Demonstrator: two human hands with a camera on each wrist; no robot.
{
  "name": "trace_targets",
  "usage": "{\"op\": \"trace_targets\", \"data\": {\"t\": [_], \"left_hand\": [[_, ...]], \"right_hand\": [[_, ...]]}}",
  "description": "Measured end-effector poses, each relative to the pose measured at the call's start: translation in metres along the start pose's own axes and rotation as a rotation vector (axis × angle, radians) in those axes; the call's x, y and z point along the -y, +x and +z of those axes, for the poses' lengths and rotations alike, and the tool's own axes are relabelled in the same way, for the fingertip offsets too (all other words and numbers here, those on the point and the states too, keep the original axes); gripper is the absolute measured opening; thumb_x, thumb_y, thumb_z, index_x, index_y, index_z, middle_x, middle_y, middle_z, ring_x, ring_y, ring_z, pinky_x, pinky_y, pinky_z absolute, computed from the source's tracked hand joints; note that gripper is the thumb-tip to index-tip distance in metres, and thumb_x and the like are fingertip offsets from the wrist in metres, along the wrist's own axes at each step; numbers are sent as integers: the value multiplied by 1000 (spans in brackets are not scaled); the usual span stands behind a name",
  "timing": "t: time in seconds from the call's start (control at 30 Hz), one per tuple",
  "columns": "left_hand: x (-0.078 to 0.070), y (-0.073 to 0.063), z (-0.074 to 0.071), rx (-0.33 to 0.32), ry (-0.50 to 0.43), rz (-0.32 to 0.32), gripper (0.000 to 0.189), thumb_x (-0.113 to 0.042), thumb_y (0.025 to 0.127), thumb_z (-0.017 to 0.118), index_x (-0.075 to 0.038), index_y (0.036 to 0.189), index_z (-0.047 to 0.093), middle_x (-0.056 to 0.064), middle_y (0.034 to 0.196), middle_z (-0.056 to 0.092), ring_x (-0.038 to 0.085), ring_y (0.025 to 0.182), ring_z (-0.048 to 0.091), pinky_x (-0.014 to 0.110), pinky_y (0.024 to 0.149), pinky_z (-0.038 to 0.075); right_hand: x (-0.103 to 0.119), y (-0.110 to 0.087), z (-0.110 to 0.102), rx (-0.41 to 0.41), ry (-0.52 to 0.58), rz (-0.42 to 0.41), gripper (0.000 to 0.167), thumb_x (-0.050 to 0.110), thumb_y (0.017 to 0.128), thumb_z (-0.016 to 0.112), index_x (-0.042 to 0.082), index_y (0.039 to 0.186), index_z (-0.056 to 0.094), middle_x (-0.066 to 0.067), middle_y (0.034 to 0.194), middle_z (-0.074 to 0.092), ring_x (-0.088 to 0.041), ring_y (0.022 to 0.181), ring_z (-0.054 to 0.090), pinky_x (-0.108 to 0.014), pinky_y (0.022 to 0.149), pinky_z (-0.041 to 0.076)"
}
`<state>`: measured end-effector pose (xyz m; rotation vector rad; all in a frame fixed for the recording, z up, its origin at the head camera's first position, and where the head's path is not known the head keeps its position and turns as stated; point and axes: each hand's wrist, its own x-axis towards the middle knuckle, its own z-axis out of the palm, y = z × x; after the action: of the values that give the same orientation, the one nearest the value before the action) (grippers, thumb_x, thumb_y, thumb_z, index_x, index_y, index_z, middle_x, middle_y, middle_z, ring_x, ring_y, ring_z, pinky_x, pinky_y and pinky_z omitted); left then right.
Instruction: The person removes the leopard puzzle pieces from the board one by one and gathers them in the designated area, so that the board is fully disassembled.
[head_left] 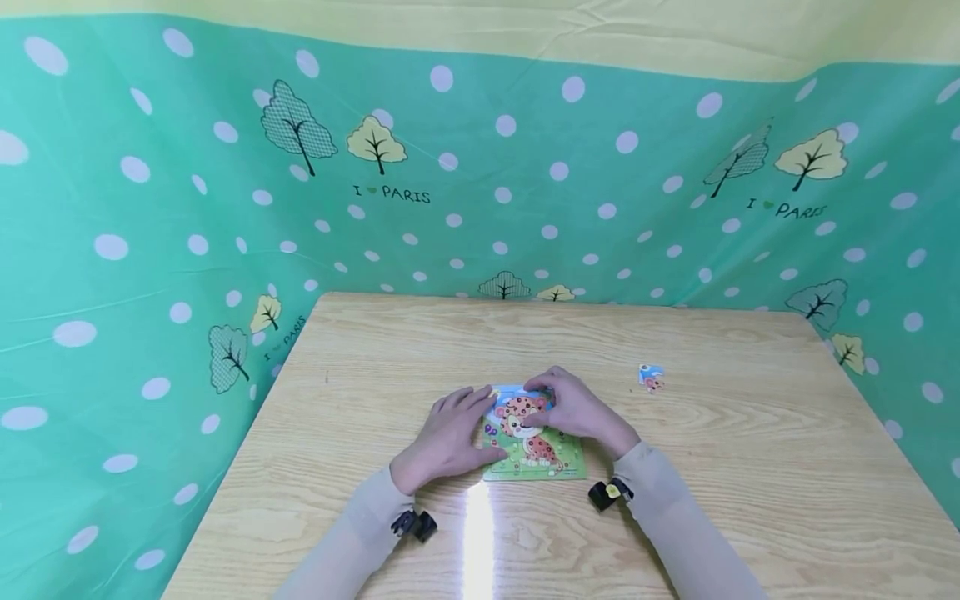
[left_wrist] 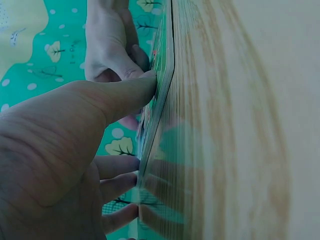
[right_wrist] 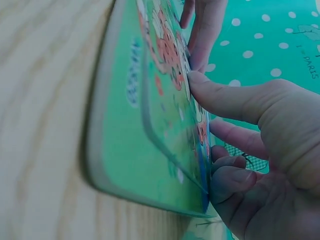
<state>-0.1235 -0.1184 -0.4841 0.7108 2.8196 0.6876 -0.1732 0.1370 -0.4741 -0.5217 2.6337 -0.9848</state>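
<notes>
Left hand (head_left: 447, 435) spread along leopard jigsaw (head_left: 538, 450), right hand (head_left: 572, 408) atop it, grip unclear; loose piece (head_left: 652, 374) off rightward, nearer right!

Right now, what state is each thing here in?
Puzzle board: flat on the table, picture up.
Loose puzzle piece: apart from the board, picture up.
Left hand: fingers spread, touching the board's left side.
Right hand: thumb over the picture; grip unclear.
Dotted cloth: hanging behind the table.

Tabletop (head_left: 360, 358): wood-grained, smooth, glossy
Backdrop (head_left: 510, 167): creased cloth, slight sheen
Puzzle board (right_wrist: 125, 165): smooth printed face
Sleeves (head_left: 352, 533): matt cloth
</notes>
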Motion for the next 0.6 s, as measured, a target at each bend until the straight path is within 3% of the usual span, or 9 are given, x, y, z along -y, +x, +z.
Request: {"op": "trace_targets", "data": {"t": [0.3,0.43,0.6], "left_hand": [[-1,1,0,8,-2,-4,92,-59,91,77,-9,161,47,10,172,39,42,158,34,67,127,27],[-1,1,0,6,-8,-5,92,-58,90,78,-9,161,46,11,172,39,43,158,34,68,128,26],[-1,1,0,9,-15,-10,92,-58,90,78,-10,162,46,11,173,38,43,159,33,68,128,25]], "right_hand": [[-1,2,0,-9,21,-10,48,27,86,91,13,125,66,-7,121,64,-23,108,60,-47,100,54],[-3,1,2,-27,35,-31,49,26,86,91,14,127,66,-6,125,65,-23,111,61,-46,101,54],[-7,-1,2,-52,55,-73,51,23,88,89,13,133,69,-3,124,67,-18,97,59,-34,86,53]]}}
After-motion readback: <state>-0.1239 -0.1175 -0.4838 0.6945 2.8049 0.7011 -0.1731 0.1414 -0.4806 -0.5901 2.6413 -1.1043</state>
